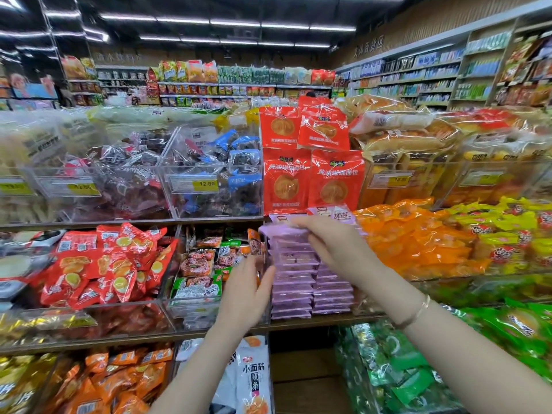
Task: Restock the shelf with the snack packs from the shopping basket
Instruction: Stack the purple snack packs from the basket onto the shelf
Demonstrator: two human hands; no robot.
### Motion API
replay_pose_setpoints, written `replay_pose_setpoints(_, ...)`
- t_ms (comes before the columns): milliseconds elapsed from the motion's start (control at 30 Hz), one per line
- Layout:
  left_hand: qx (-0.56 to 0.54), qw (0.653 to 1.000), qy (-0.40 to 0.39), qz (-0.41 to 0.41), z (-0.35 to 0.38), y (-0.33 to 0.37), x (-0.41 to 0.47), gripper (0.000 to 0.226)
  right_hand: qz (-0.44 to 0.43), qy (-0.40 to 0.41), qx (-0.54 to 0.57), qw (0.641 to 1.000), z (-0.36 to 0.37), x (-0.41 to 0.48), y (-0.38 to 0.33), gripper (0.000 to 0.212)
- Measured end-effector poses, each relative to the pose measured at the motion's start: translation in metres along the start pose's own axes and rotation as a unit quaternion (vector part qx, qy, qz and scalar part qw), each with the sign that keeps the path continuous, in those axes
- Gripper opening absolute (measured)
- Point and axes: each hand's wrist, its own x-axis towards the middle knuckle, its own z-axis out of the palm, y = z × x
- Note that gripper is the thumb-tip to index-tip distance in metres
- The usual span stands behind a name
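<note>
Purple stacks (295,282) are well built up, one more pack (282,231) is pinched onto them by the right hand (328,243), the left hand (248,289) is held straight-fingered alongside, and what remains is unseen.

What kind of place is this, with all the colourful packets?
Most likely a supermarket snack aisle. The clear plastic bins carry yellow price tags, long shelves of goods line the far walls, and flat purple snack packs sit stacked on the shelf.
</note>
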Motion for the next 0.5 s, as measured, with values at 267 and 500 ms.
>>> replay_pose_setpoints(267, 0.328, 0.94, 0.032, 0.092, 0.023, -0.051, -0.011, 0.046, 0.031, 0.01, -0.08, 0.996, 0.023, 0.049, 0.033, 0.036)
replay_pose_setpoints(500, 0.314, 0.937, 0.097, 0.122, 0.029, -0.055, -0.011, 0.038, 0.039, -0.153, -0.104, 0.982, 0.05, 0.037, 0.056, 0.044)
